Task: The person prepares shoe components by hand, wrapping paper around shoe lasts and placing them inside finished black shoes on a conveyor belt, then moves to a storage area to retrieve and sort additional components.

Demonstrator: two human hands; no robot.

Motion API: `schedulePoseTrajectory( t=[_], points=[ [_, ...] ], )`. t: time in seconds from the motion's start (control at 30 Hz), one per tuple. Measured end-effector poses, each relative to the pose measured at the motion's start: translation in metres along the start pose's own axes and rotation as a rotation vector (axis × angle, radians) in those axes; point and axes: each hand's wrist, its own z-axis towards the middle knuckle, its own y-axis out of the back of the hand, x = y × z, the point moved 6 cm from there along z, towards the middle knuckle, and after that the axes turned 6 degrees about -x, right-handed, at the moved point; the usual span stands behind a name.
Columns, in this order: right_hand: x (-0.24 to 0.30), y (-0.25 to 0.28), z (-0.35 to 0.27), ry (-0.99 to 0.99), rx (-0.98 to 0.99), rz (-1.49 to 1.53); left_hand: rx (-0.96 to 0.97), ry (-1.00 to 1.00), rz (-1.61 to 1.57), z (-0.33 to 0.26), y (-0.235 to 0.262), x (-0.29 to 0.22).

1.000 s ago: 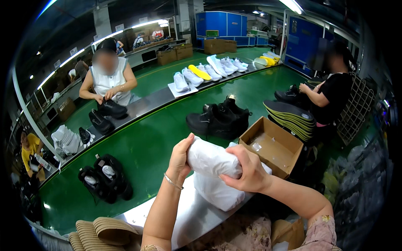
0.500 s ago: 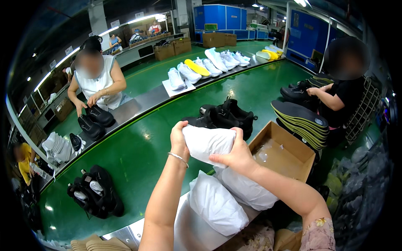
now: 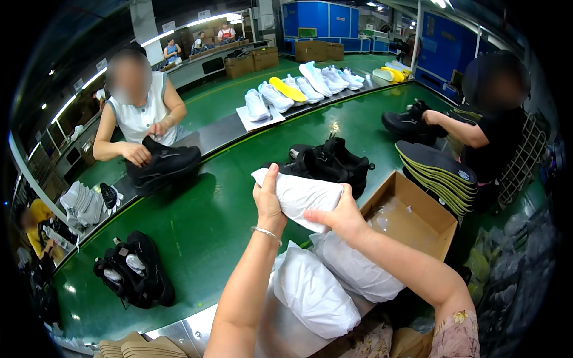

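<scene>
Both my hands grip a small white paper-wrapped bundle [image 3: 303, 198] above the near edge of the green table. My left hand [image 3: 270, 206] closes on its left end, thumb raised along the side. On its right end, the fingers and thumb of my right hand [image 3: 340, 213] are pressed. What lies inside the paper is hidden. Below my hands, a larger white bundle [image 3: 316, 292] rests on a metal surface [image 3: 274, 334], beside another white bundle [image 3: 370, 277] partly covered by my right forearm. Just beyond my hands stand black shoes [image 3: 334, 161].
An open cardboard box [image 3: 439, 230] stands on the right, beside stacked insoles [image 3: 439, 173]. Another black pair [image 3: 140, 268] is at left. Across the table, a person handles a black shoe [image 3: 167, 164] near a row of white shoes [image 3: 316, 80]. A second person holds black footwear [image 3: 406, 122] at right.
The bundle has tilted, its right end lower, and both hands have shifted slightly right in view. The person across has lifted and turned a black shoe; the person at right has moved theirs leftward.
</scene>
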Motion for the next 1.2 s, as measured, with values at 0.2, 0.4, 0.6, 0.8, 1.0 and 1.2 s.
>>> schedulePoseTrajectory(
  t=[0.2,0.4,0.6,0.8,1.0,1.2],
  points=[
    [0.012,0.023,0.021,0.006,-0.020,0.150,0.058,-0.075,0.108,0.004,-0.021,0.011],
    [0.040,0.105,0.067,0.288,-0.200,-0.151,0.028,-0.112,0.596,0.022,-0.033,0.001],
    [0.046,0.073,0.071,0.581,-0.015,-0.850,-0.058,-0.760,1.271,0.062,-0.021,0.031],
    [0.027,0.014,0.088,0.798,0.221,-1.049,0.168,-0.590,1.273,0.094,-0.014,0.037],
    [-0.022,-0.062,0.088,0.581,0.008,-1.017,0.372,-0.404,1.213,0.110,-0.010,0.035],
    [-0.004,-0.065,0.085,0.475,0.268,-1.254,0.438,-0.405,1.152,0.113,0.008,0.032]
  ],
)
